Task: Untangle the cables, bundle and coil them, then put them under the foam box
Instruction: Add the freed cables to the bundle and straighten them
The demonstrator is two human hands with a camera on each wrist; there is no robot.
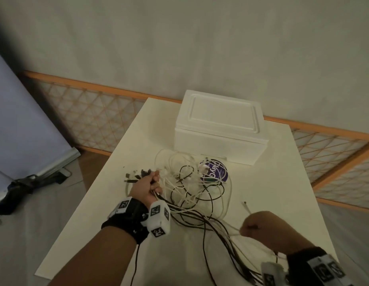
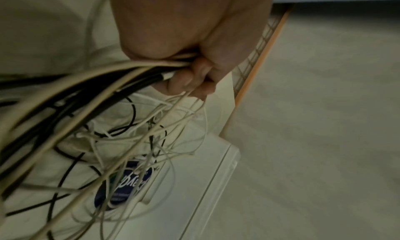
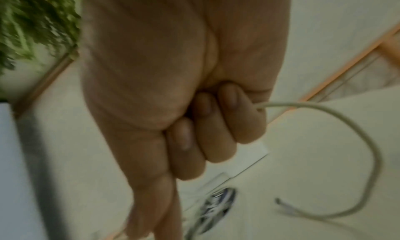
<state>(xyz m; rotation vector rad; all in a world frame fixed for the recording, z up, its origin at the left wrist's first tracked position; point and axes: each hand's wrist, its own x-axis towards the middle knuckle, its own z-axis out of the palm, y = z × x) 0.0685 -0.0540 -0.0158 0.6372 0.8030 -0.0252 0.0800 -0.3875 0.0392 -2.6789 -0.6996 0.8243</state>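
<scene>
The fingers point(image 2: 195, 79) of the left hand point(image 1: 147, 185) are curled tight round a gathered bunch of black and white cables point(image 1: 192, 188), with plug ends sticking out past the fist toward the counter's left edge. The fingers point(image 3: 229, 124) of the right hand point(image 1: 262, 228) are closed in a fist, pinching one white cable point(image 3: 355, 129) that loops away to a free plug end lying on the counter point(image 1: 282, 172). Between the two hands several strands run taut, low over the counter. The rest of the cables lie in a loose tangle on the counter beyond the left hand, partly draped over a round purple lid point(image 1: 214, 171). Just behind the tangle stands the white foam box point(image 1: 218, 129), closed, at the far end of the counter. Beyond it runs an orange-framed lattice rail point(image 1: 92, 112).
</scene>
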